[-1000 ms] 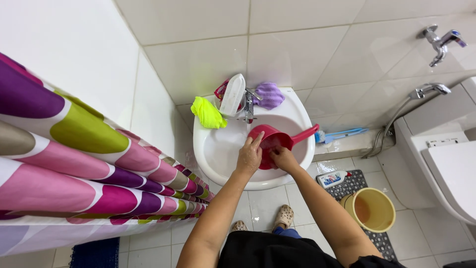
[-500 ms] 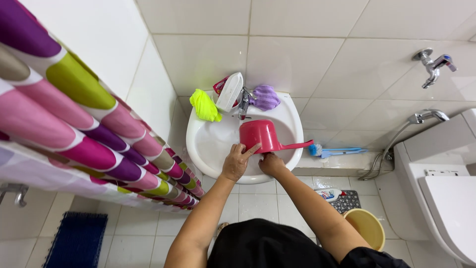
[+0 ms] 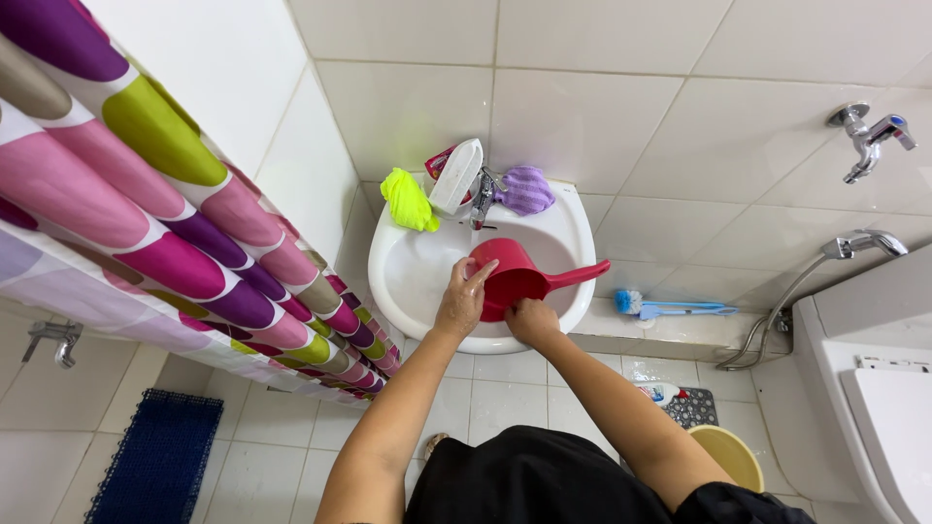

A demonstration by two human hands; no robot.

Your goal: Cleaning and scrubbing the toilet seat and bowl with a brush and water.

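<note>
1. Head view, looking straight down: my left hand (image 3: 461,299) presses flat on the rim of the dipper (image 3: 515,275), fingers (image 3: 478,275) spread and loose across its left edge, not clenched.
2. My right hand (image 3: 531,318) is under the dipper's near side, fingers curled against the bowl; whether they fully grip it I cannot tell.
3. So the dipper sits between both hands, over the sink (image 3: 408,281), tipped on its side with its mouth toward my left hand.
4. It's a red plastic dipper, round bowl, with a long straight handle (image 3: 578,277) pointing right past the sink's rim.
5. At the back of the sink: a tap (image 3: 482,189), a yellow-green cloth (image 3: 408,199), a white bottle (image 3: 456,175) and a purple scrubber (image 3: 525,189).
6. Around me, white tiled walls and floor, a spotted curtain (image 3: 165,223) on the left, a blue brush (image 3: 670,308) on the ledge to the right, a yellow bucket (image 3: 728,454) below, a blue mat (image 3: 155,456) bottom left, wall taps (image 3: 867,136) upper right.
</note>
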